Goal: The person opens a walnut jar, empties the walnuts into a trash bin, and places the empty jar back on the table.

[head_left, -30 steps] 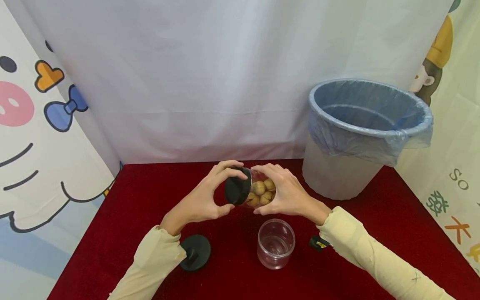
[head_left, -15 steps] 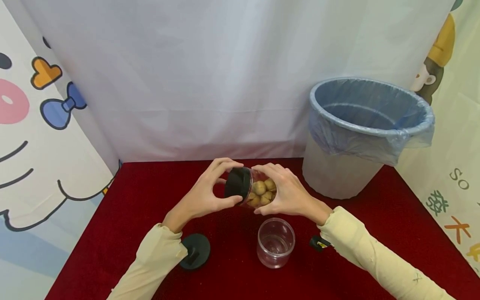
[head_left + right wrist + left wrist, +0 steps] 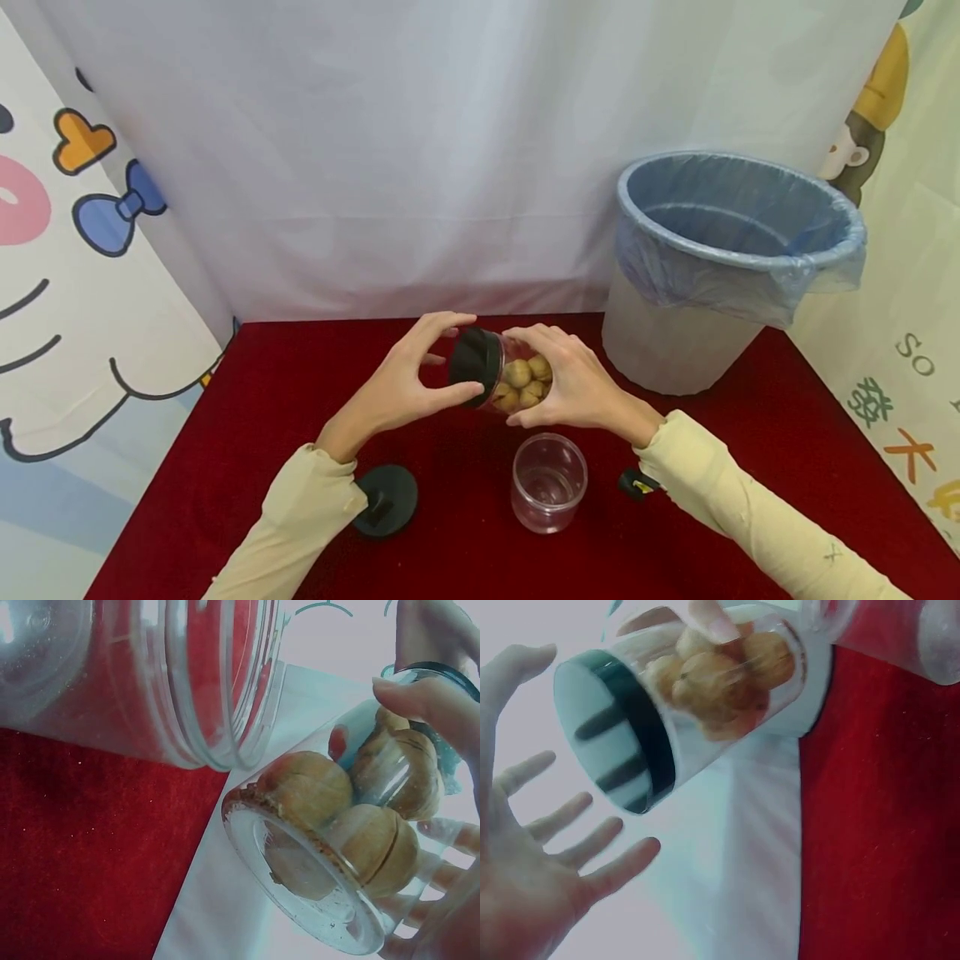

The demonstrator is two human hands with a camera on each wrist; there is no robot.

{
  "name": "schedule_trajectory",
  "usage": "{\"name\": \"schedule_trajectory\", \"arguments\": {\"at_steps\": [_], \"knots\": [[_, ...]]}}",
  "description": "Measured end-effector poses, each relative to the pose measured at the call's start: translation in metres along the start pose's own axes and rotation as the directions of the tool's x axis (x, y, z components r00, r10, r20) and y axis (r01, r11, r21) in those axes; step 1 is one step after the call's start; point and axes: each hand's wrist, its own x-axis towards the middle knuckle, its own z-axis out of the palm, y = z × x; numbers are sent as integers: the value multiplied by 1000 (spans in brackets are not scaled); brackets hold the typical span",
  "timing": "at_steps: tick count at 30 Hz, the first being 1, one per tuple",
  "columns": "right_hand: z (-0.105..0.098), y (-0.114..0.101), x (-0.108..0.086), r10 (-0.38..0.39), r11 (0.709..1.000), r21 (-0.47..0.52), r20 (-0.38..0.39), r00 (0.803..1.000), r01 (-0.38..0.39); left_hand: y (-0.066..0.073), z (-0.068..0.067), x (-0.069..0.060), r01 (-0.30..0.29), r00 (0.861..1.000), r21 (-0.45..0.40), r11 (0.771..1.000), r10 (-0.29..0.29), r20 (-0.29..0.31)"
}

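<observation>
Red cloth (image 3: 450, 558) underfoot of everything, running from the near edge back to a white curtain (image 3: 412, 167). Nearest: a dark round lid (image 3: 393, 502) flat on the cloth, partly covered from above by the left sleeve (image 3: 300, 508); to its right, well apart, a spare jar (image 3: 547, 492), clear, upright, mouth uncovered. Beside the right sleeve (image 3: 720, 475), a small dark object (image 3: 633, 483) with a yellow mark; cannot tell what it is. Beyond these, the nut jar (image 3: 694, 754), clear-walled, held off the cloth and tipped over sideways, black cap (image 3: 474, 362) on its left end, base to the right. Several walnuts (image 3: 517, 373) inside, bunched toward the base. Right hand (image 3: 581, 387) grips the jar's body, thumb on the near side, fingers over the far side. Left hand (image 3: 393, 387) spread wide about the cap, thumb and fingers well parted; left wrist view shows its fingertips clear of the cap. Farther back, right: tall bin (image 3: 671, 350), blue bag (image 3: 660, 279) folded over its rim. Cartoon sheets at both sides, left (image 3: 75, 333) and right (image 3: 892, 283).
</observation>
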Motion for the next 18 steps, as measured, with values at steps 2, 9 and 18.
{"name": "schedule_trajectory", "arguments": {"at_steps": [2,9,18], "knots": [[-1,0,0,4,1000,1,2,1000,-4,1,-4,0,-38,999,-8,999,38,23],[-1,1,0,5,1000,3,2,1000,-5,1,-9,-2,-125,988,17,992,122,98],[-1,1,2,-9,1000,10,4,1000,9,1,-2,-2,-170,979,40,985,164,118]]}}
